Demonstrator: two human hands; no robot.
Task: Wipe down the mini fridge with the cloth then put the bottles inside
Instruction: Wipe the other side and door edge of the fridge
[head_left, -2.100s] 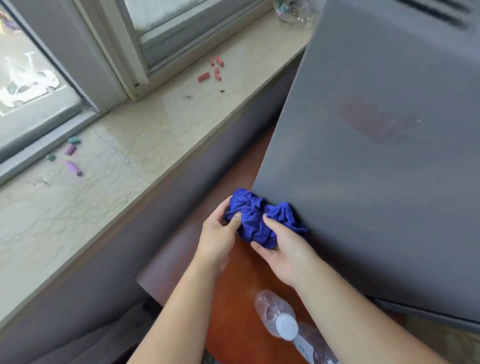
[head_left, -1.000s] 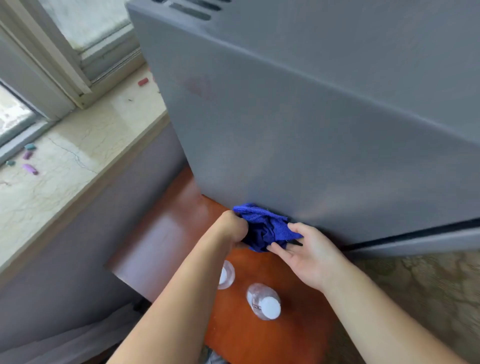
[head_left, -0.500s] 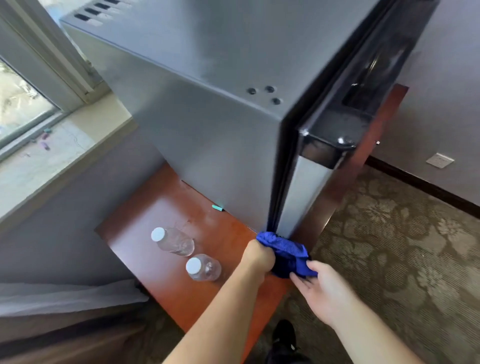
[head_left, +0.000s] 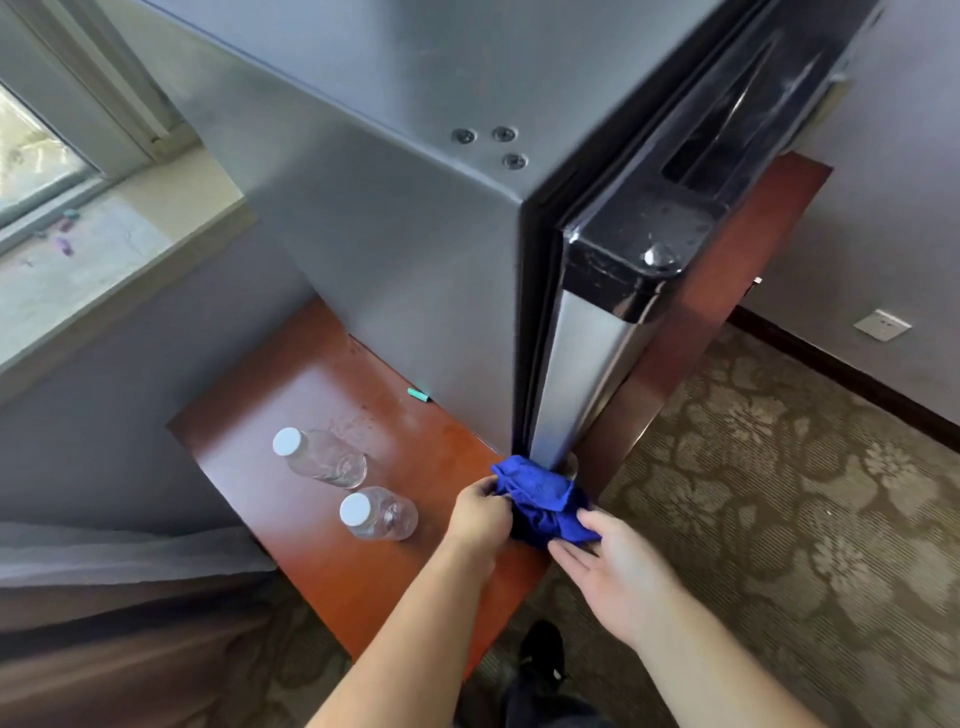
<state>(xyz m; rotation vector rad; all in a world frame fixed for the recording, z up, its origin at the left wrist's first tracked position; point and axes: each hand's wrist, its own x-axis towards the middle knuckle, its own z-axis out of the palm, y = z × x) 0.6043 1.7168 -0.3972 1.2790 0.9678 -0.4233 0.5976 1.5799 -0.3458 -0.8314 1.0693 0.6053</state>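
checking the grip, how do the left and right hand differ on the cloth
The left hand curls its fingers round the blue cloth; the right hand only touches it with straight fingers. The left hand is over the wooden table; the right hand over the carpet. Both are on the cloth.

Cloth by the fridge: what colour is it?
The cloth is bright blue; the head view shows it best.

The cloth (head_left: 540, 499) has swept along the lower side of the mini fridge (head_left: 415, 260) and now it's at the front corner, by the door (head_left: 582, 374). The right hand (head_left: 618, 571) has loosened, fingers (head_left: 571, 558) straight under it
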